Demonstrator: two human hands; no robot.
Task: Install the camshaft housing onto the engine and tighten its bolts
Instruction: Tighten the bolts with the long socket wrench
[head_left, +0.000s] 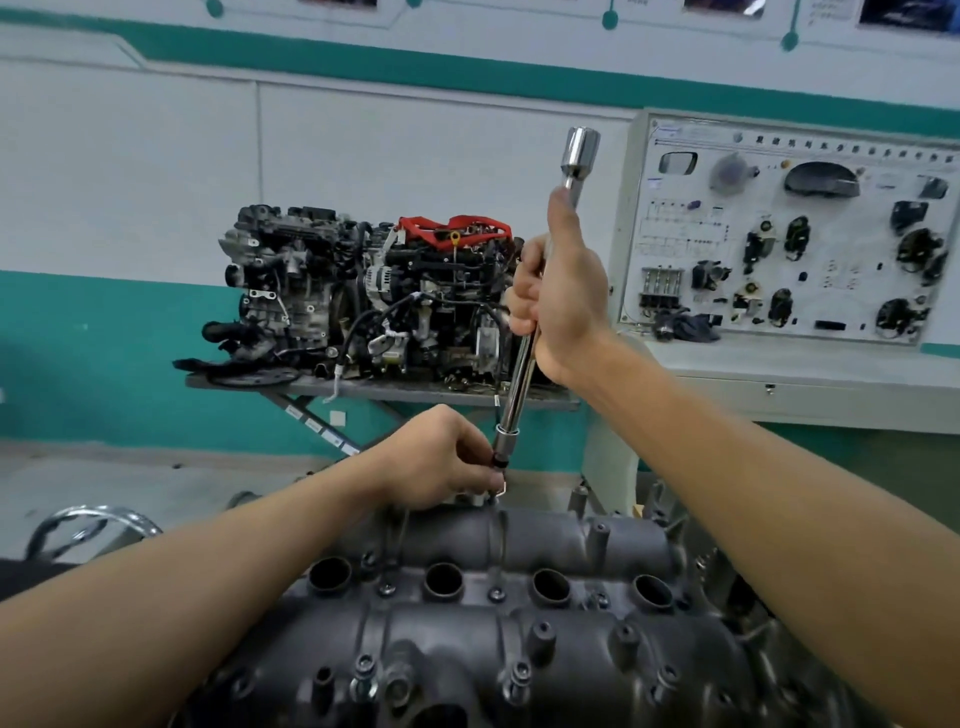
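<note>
The dark grey camshaft housing (519, 618) lies across the engine at the bottom of the view, with several round plug holes and bolts (497, 594) along it. My right hand (558, 306) grips the shaft of a long chrome wrench (519, 379) that stands nearly upright, its top end up by the wall. My left hand (441, 457) pinches the socket at the wrench's lower end (501, 457), at the housing's far edge. The bolt under the socket is hidden by my fingers.
Two assembled engines (363, 296) sit on a grey lift table (384, 389) against the teal and white wall. A white training board (795, 228) with mounted parts stands at the right. A chrome ring (88, 525) shows at the left.
</note>
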